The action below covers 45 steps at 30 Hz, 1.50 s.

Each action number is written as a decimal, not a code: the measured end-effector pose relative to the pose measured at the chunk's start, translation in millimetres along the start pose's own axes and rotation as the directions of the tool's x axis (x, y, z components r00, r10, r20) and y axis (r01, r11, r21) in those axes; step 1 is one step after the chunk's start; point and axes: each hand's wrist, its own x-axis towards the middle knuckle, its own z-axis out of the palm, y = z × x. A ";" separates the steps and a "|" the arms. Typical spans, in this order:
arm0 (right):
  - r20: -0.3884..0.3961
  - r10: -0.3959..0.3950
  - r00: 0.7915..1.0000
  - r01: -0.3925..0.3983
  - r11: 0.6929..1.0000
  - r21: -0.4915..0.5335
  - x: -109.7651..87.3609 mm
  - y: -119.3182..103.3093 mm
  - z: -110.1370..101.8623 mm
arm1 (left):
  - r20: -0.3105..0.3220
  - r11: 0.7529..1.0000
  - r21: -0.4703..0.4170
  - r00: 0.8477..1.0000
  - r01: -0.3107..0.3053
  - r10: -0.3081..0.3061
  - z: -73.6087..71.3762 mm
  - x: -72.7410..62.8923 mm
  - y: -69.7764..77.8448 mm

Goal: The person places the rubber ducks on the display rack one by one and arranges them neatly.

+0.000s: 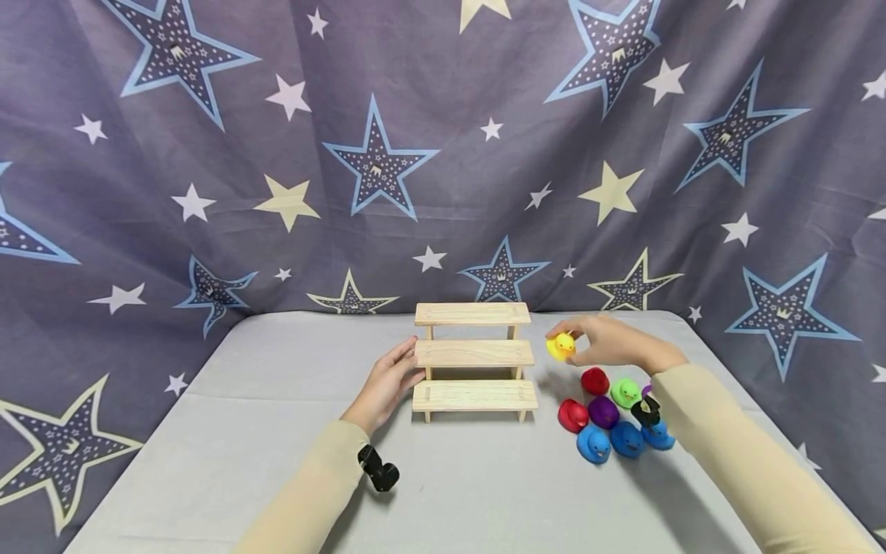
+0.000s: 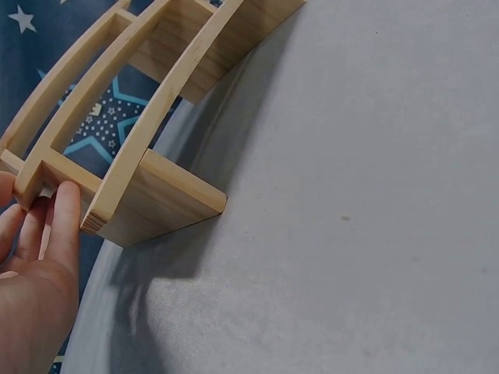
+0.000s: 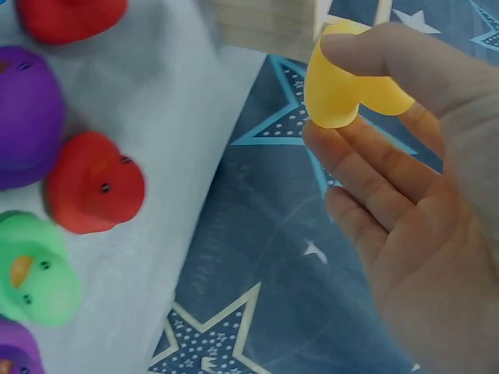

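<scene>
A three-step wooden display stand (image 1: 475, 353) stands on the table. At its left end, my left hand (image 1: 388, 383) holds the middle step; in the left wrist view, the fingers (image 2: 65, 222) lie about that step's end. Right of the stand, my right hand (image 1: 607, 341) pinches a yellow rubber duck (image 1: 562, 346) above the table. The right wrist view shows the yellow duck (image 3: 334, 82) between thumb and fingertips. Below that hand, a red duck (image 1: 573, 415), a purple duck (image 1: 604, 412), a green duck (image 1: 626, 392) and several blue ducks (image 1: 594, 444) sit close together.
A grey cloth covers the table (image 1: 484, 492). Behind it hangs a star-patterned curtain (image 1: 443, 131). Another red duck (image 1: 594, 381) sits at the back of the group. Black wrist cameras (image 1: 378, 468) are strapped on both sleeves, the right one over the ducks.
</scene>
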 end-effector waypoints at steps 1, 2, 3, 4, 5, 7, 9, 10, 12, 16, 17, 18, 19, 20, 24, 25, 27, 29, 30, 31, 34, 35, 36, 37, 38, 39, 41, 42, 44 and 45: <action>-0.005 -0.009 1.000 0.009 1.000 -0.001 1.6 -1.4 -1.2 | -0.002 1.000 -0.002 1.000 -0.001 0.001 0.1 -0.1 0.0; -0.007 -0.011 1.000 0.011 1.000 0.004 3.0 -3.1 -2.5 | -0.003 1.000 -0.004 1.000 -0.002 0.002 0.3 -0.1 0.1; -0.010 -0.010 1.000 0.010 1.000 0.010 4.5 -5.0 -3.8 | -0.005 1.000 -0.008 1.000 0.001 -0.001 0.3 -0.1 0.1; -0.012 -0.008 1.000 0.008 1.000 0.016 5.9 -7.0 -5.1 | -0.007 1.000 -0.004 1.000 0.004 -0.004 0.3 -0.1 0.1; -0.015 -0.004 1.000 0.004 1.000 0.020 7.4 -8.9 -6.4 | -0.009 1.000 0.000 1.000 0.007 -0.007 0.3 -0.2 0.1; -0.017 0.003 1.000 -0.002 1.000 0.023 10.8 -12.8 -8.3 | -0.008 1.000 0.009 1.000 0.009 -0.008 -0.2 -0.2 -0.1; -0.014 0.013 1.000 -0.012 0.999 0.030 14.5 -16.3 -9.4 | -0.008 1.000 0.013 1.000 0.014 -0.014 -0.7 -0.4 -0.3; -0.015 0.015 1.000 -0.014 0.999 0.032 16.3 -18.3 -9.8 | -0.006 1.000 0.015 1.000 0.014 -0.014 -1.1 -0.1 -0.6; -0.013 0.024 1.000 -0.024 0.999 0.041 20.6 -22.7 -9.9 | 0.000 1.000 0.008 1.000 0.009 -0.009 -1.4 0.0 -0.9; -0.026 0.010 1.000 -0.009 0.999 0.053 32.4 -31.7 -8.4 | 0.005 1.000 0.013 1.000 0.007 -0.007 -1.4 -0.5 -0.4; -0.030 0.004 1.000 -0.003 0.999 0.054 36.1 -33.8 -7.7 | 0.004 1.000 0.015 1.000 0.008 -0.008 -1.2 -0.9 0.2; -0.038 -0.014 0.999 0.015 0.999 0.048 40.1 -35.5 -6.5 | 0.001 1.000 0.019 1.000 0.010 -0.010 -1.1 -1.2 0.6; -0.043 -0.026 0.999 0.028 0.998 0.047 43.9 -37.7 -5.5 | 0.000 1.000 0.022 1.000 0.009 -0.009 -1.2 -1.3 0.8; -0.050 -0.038 0.998 0.041 0.998 0.047 47.8 -39.8 -4.3 | -0.004 1.000 0.022 1.000 0.011 -0.011 -1.3 -1.2 0.8; -0.075 -0.084 0.994 0.090 0.993 0.071 63.5 -47.9 1.6 | -0.011 1.000 0.015 1.000 0.012 -0.012 -1.0 -1.7 1.1; -0.081 -0.089 0.993 0.096 0.992 0.080 67.3 -49.9 3.2 | -0.010 1.000 0.010 1.000 0.010 -0.010 -0.9 -1.8 1.0; -0.087 -0.093 0.992 0.102 0.990 0.099 74.7 -52.9 6.7 | -0.008 1.000 0.000 1.000 0.008 -0.008 -0.6 -1.8 0.9; -0.091 -0.087 0.992 0.097 0.988 0.118 82.2 -57.0 10.0 | -0.003 1.000 -0.009 1.000 0.007 -0.007 -0.6 -1.6 0.8; -0.091 -0.087 0.992 0.098 0.988 0.121 86.0 -59.0 11.5 | -0.001 1.000 -0.010 1.000 0.005 -0.005 -0.8 -1.4 0.7; -0.092 -0.087 0.992 0.098 0.988 0.123 89.6 -60.8 13.1 | 0.000 1.000 -0.008 1.000 0.005 -0.005 -0.8 -1.1 0.4; -0.091 -0.091 0.992 0.101 0.989 0.112 99.7 -68.0 16.6 | 0.003 1.000 -0.003 1.000 0.007 -0.007 -0.9 -0.3 -0.1; -0.089 -0.093 0.992 0.102 0.989 0.106 102.9 -70.3 17.5 | 0.004 1.000 0.000 1.000 0.008 -0.008 -0.9 -0.1 -0.2; -0.086 -0.096 0.992 0.104 0.990 0.098 106.2 -72.5 18.4 | 0.002 1.000 0.000 1.000 0.010 -0.010 -0.9 0.1 0.0; -0.081 -0.094 0.992 0.101 0.990 0.095 109.3 -74.8 19.2 | 0.003 1.000 0.002 1.000 0.011 -0.011 -0.9 0.2 0.2; -0.074 -0.092 0.993 0.099 0.991 0.089 112.4 -77.2 19.8 | 0.004 1.000 0.004 1.000 0.012 -0.012 -1.1 0.6 0.0; -0.065 -0.084 0.994 0.090 0.992 0.089 115.6 -79.0 20.7 | 0.004 1.000 0.004 1.000 0.013 -0.013 -1.3 0.9 0.0; -0.050 -0.074 0.996 0.078 0.993 0.088 122.2 -82.2 22.3 | 0.005 1.000 0.001 1.000 0.016 -0.016 -1.8 1.4 -0.2; -0.047 -0.070 0.996 0.074 0.994 0.084 125.4 -83.6 23.0 | 0.005 1.000 -0.001 1.000 0.017 -0.017 -2.1 1.8 -0.5; -0.045 -0.070 0.997 0.073 0.994 0.079 132.2 -85.9 24.4 | 0.005 1.000 -0.003 1.000 0.019 -0.019 -2.7 2.3 -1.0; -0.046 -0.070 0.996 0.074 0.994 0.081 135.3 -87.0 25.0 | 0.005 1.000 -0.005 1.000 0.018 -0.018 -2.7 2.4 -0.9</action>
